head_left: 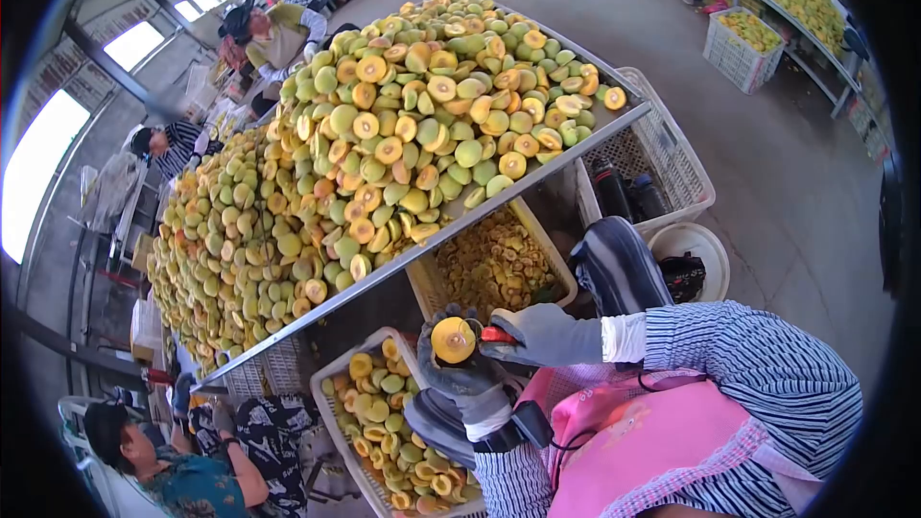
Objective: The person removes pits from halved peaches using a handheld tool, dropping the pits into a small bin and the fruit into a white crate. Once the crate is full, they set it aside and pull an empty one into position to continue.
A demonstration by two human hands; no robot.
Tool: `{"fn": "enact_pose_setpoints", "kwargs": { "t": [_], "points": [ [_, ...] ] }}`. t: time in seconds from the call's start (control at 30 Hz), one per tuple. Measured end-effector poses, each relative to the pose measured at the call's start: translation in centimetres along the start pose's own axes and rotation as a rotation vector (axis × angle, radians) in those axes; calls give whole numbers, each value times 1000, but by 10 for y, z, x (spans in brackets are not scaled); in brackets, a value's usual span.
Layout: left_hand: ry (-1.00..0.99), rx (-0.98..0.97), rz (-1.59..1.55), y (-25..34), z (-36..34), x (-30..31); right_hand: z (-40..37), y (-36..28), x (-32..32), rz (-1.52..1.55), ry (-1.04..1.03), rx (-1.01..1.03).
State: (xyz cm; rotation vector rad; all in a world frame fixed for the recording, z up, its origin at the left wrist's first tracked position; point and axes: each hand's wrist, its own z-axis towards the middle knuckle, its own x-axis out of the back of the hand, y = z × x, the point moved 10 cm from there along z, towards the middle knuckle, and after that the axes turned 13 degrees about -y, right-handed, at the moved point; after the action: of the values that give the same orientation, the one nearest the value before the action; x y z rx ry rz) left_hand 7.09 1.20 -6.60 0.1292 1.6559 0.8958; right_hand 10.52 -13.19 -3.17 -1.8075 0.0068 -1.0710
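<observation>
In a dark glove, my left hand (460,374) holds a halved fruit (453,340), its orange cut face turned up. My right hand (542,334), in a grey glove, grips a small red-handled tool (497,335) right beside the fruit; its tip is too small to make out. Both hands are above my lap, close to a crate of orange scraps (566,280). Left of my left hand stands a white crate (326,393) with pitted fruit halves. Beyond my hands a metal table (384,280) bears a large heap of halved fruit (384,134).
A crate (693,173) with dark bottles and a white bucket (718,269) stand to the right. One person (201,480) sits at lower left; others work across the table (278,34). Another fruit table (801,24) is at upper right.
</observation>
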Motion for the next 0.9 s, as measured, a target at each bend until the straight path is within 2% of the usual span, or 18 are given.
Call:
{"fn": "enact_pose_setpoints", "kwargs": {
  "t": [0.1, 0.13, 0.17, 0.3, 0.43, 0.5, 0.57, 0.63, 0.7, 0.73, 0.77, 0.8, 0.83, 0.87, 0.9],
  "points": [
    [-10, 32, 7, 1, -10, -11, -2, -7, -9, -11, -29, 27],
    [99, -5, -42, 2, -16, -8, -3, -11, -10, -9, -40, 33],
    [110, -11, -40, 5, -18, -6, -3, -13, -12, -19, -69, 14],
    [63, -11, 42, 8, -22, -1, -3, -15, -24, -33, -139, 32],
    [-6, -16, -76, 3, -15, -7, -2, -17, -29, -23, -157, 56],
    [-61, -22, -121, 4, -15, -13, -1, -17, -32, 105, -193, 56],
    [-57, -73, 220, 14, -24, -17, 0, -13, -38, 103, -208, 47],
    [-62, -129, 223, 15, -21, -12, 2, -7, -44, 104, -221, 35],
    [-68, -187, 224, 16, -19, -8, 7, -7, -54, 390, -328, 37],
    [-138, -424, 638, 39, -28, -26, 7, -7, -49, 389, -328, 37],
    [-207, -660, 1054, 51, -42, -54, 3, -7, -52, 529, -488, -65],
    [-208, -660, 1055, 50, -43, -56, -4, -7, -62, 668, -648, -168],
    [-175, -570, 874, 48, -38, -49, -3, -3, -68, 669, -648, -166],
    [-142, -479, 694, 44, -32, -42, 7, -4, -54, 436, -445, -23],
    [-144, -477, 696, 45, -31, -46, 9, -12, -38, 204, -240, 114]
  ]
}}
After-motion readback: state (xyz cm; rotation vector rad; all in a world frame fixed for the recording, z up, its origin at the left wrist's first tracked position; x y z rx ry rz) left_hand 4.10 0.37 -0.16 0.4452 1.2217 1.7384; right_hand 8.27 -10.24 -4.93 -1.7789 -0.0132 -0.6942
